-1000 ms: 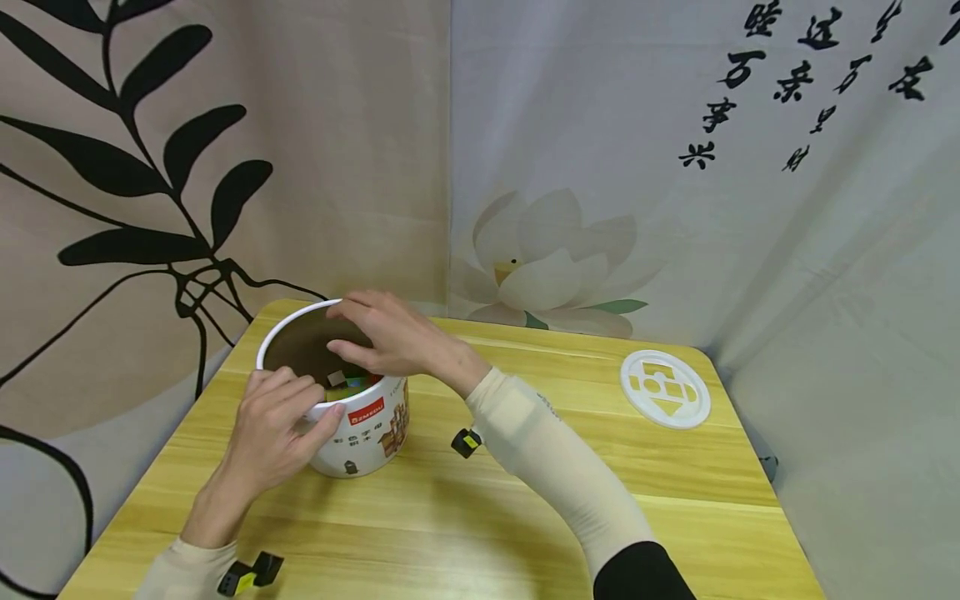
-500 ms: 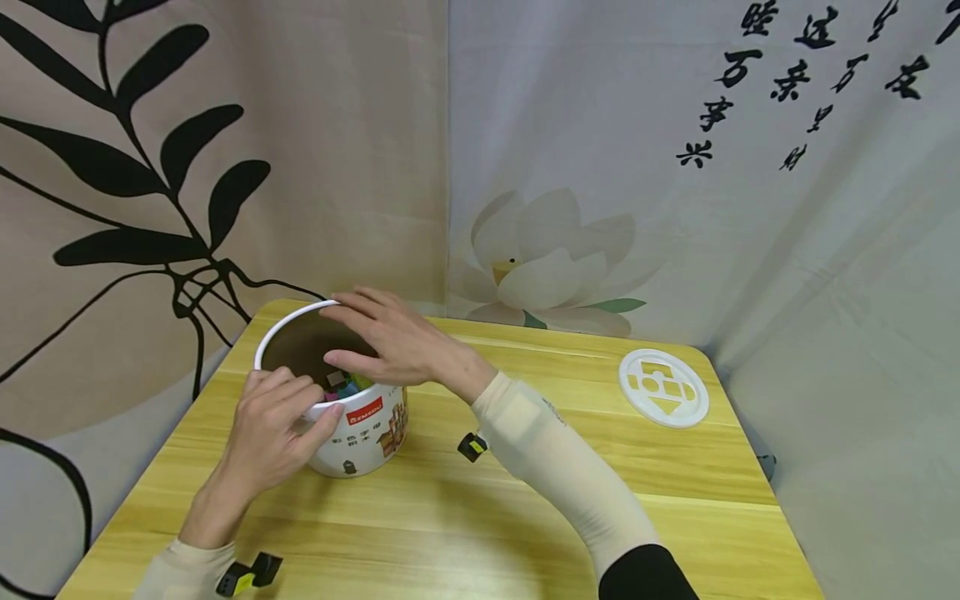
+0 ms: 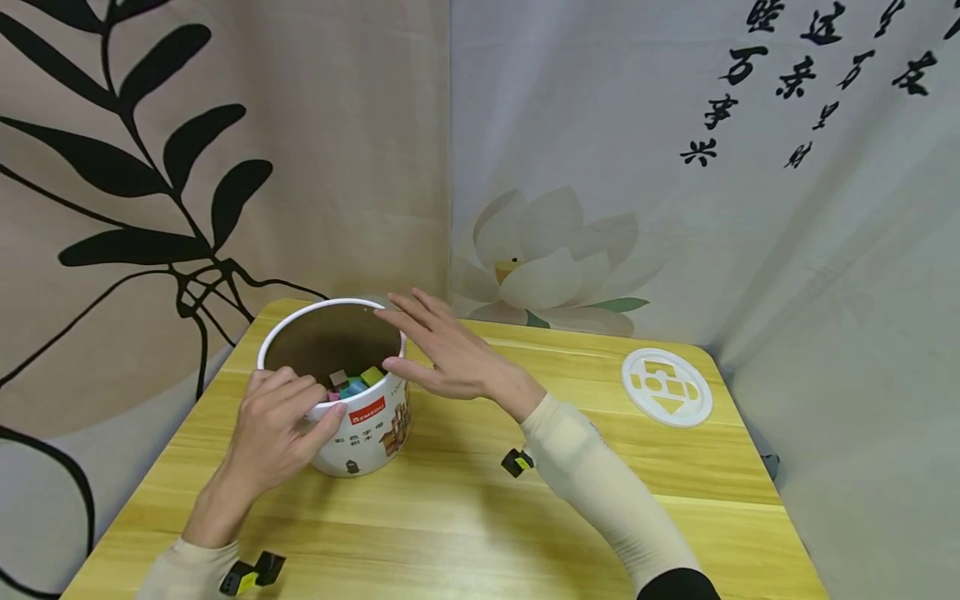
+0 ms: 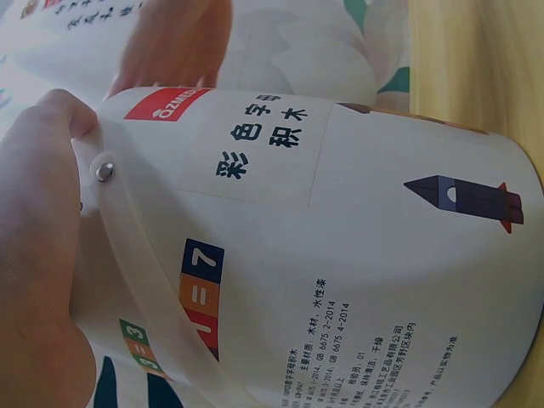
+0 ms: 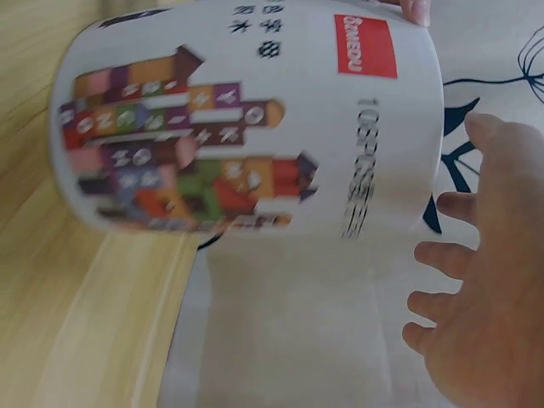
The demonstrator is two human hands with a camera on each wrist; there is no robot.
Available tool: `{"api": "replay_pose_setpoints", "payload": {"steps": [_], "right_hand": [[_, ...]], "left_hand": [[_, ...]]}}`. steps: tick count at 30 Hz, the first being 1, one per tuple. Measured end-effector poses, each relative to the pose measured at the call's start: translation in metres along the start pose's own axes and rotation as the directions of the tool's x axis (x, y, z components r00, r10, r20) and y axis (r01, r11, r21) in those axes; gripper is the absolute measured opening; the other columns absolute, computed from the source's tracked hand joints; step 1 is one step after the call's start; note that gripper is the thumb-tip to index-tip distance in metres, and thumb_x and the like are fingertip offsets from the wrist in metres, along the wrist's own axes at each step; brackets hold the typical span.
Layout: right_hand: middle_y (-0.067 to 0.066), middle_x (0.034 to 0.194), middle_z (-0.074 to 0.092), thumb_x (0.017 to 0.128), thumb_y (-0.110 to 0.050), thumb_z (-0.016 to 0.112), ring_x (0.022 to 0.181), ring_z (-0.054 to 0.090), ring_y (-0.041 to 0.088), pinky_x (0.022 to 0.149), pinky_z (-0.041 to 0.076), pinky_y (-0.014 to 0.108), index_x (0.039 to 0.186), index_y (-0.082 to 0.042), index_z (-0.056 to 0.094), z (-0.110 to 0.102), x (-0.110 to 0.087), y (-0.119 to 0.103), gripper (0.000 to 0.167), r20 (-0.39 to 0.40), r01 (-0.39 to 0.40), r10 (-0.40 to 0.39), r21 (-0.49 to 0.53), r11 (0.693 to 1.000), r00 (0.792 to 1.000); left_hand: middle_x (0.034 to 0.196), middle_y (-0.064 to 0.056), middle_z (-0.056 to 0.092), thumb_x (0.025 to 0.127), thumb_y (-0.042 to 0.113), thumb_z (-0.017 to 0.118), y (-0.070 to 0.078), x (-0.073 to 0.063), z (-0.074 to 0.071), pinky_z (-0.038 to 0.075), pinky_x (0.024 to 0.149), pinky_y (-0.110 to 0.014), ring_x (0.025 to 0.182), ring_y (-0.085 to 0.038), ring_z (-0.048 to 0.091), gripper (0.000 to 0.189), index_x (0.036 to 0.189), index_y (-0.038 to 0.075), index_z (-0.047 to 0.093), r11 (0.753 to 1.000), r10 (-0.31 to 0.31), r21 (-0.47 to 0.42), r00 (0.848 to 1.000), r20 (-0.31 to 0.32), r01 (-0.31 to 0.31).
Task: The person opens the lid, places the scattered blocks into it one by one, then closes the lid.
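Observation:
A white printed bucket (image 3: pixel 352 446) stands on the table with its top uncovered, and colourful toy blocks (image 3: pixel 354 387) lie inside. My left hand (image 3: pixel 273 429) grips the bucket's near-left rim, fingers over the edge and thumb on the outer wall. In the left wrist view the bucket wall (image 4: pixel 280 221) shows a handle strap with a metal rivet. At the bucket's right rim my right hand (image 3: pixel 457 358) is spread with straight fingers and holds nothing. The right wrist view shows that hand (image 5: pixel 493 272) beside the rim, and block pictures on the bucket (image 5: pixel 255 127).
A round white lid (image 3: pixel 666 388) with cut-out shapes lies at the right back of the wooden table (image 3: pixel 465 533). Behind the table hangs a cloth backdrop (image 3: pixel 360 150) with a plant, a flower and written characters.
My right hand has moved out of the bucket's mouth to the right, uncovering more of the blocks inside. The left hand keeps its place on the rim.

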State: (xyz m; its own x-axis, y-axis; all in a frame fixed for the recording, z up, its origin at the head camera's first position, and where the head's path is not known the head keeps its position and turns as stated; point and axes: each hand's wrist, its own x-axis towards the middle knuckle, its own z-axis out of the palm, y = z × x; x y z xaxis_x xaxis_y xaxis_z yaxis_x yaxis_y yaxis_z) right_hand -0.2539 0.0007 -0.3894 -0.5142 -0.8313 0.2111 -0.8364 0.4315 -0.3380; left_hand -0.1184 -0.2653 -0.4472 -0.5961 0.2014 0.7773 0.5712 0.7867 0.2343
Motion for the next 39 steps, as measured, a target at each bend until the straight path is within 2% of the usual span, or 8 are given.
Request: {"api": "replay_pose_setpoints", "payload": {"steps": [8,16,23,28,36,39], "right_hand": [[0.006,0.191,0.019,0.116,-0.054,0.053,0.180,0.009,0.036,0.143,0.015,0.062,0.180,-0.026,0.026,0.004,-0.058,0.039,0.076,-0.074,-0.079,0.078,-0.005,0.997,0.994],[0.007,0.191,0.020,0.116,-0.058,0.053,0.179,0.012,0.041,0.141,0.017,0.067,0.180,-0.027,0.026,0.018,-0.124,0.086,0.077,-0.078,-0.238,0.237,-0.010,0.971,0.968],[0.015,0.189,0.022,0.114,-0.062,0.055,0.176,0.015,0.049,0.138,0.018,0.074,0.180,-0.024,0.028,0.027,-0.190,0.126,0.081,-0.072,-0.417,0.413,-0.075,0.906,0.908],[0.021,0.188,0.023,0.114,-0.059,0.057,0.174,0.015,0.056,0.135,0.018,0.079,0.179,-0.018,0.029,0.026,-0.231,0.148,0.082,-0.080,-0.505,0.499,-0.091,0.859,0.863],[0.031,0.184,0.024,0.115,-0.057,0.055,0.169,0.019,0.064,0.134,0.017,0.078,0.177,-0.008,0.030,0.023,-0.281,0.182,0.083,-0.074,-0.617,0.613,-0.114,0.778,0.787],[0.035,0.181,0.027,0.115,-0.053,0.058,0.166,0.022,0.066,0.133,0.020,0.079,0.175,-0.002,0.032,0.022,-0.294,0.192,0.082,-0.081,-0.633,0.628,-0.125,0.764,0.774]], "left_hand": [[0.067,0.006,0.063,0.103,0.041,0.064,0.002,0.001,0.000,0.029,0.086,-0.038,0.075,-0.015,0.046,0.039,0.070,0.019,0.061,1.000,-0.010,0.004,1.000,0.002,0.010],[0.066,0.005,0.063,0.107,0.046,0.061,0.001,-0.002,-0.002,0.029,0.087,-0.036,0.075,-0.015,0.045,0.045,0.071,0.018,0.062,1.000,-0.022,0.003,1.000,0.013,0.022],[0.067,0.006,0.063,0.106,0.045,0.063,0.002,0.000,-0.001,0.029,0.087,-0.036,0.075,-0.014,0.045,0.043,0.071,0.019,0.062,1.000,-0.013,-0.004,1.000,0.004,0.013],[0.067,0.005,0.062,0.105,0.044,0.062,0.002,0.001,-0.001,0.028,0.087,-0.036,0.075,-0.014,0.044,0.043,0.071,0.019,0.062,1.000,-0.022,-0.002,1.000,0.015,0.022],[0.067,0.004,0.062,0.102,0.040,0.064,0.003,0.001,-0.002,0.028,0.087,-0.036,0.075,-0.014,0.044,0.038,0.071,0.018,0.062,1.000,-0.027,0.001,0.999,0.026,0.027],[0.067,0.005,0.063,0.102,0.040,0.065,0.002,0.000,-0.001,0.028,0.087,-0.036,0.075,-0.014,0.044,0.038,0.071,0.019,0.062,1.000,-0.023,-0.001,1.000,0.014,0.023]]}}
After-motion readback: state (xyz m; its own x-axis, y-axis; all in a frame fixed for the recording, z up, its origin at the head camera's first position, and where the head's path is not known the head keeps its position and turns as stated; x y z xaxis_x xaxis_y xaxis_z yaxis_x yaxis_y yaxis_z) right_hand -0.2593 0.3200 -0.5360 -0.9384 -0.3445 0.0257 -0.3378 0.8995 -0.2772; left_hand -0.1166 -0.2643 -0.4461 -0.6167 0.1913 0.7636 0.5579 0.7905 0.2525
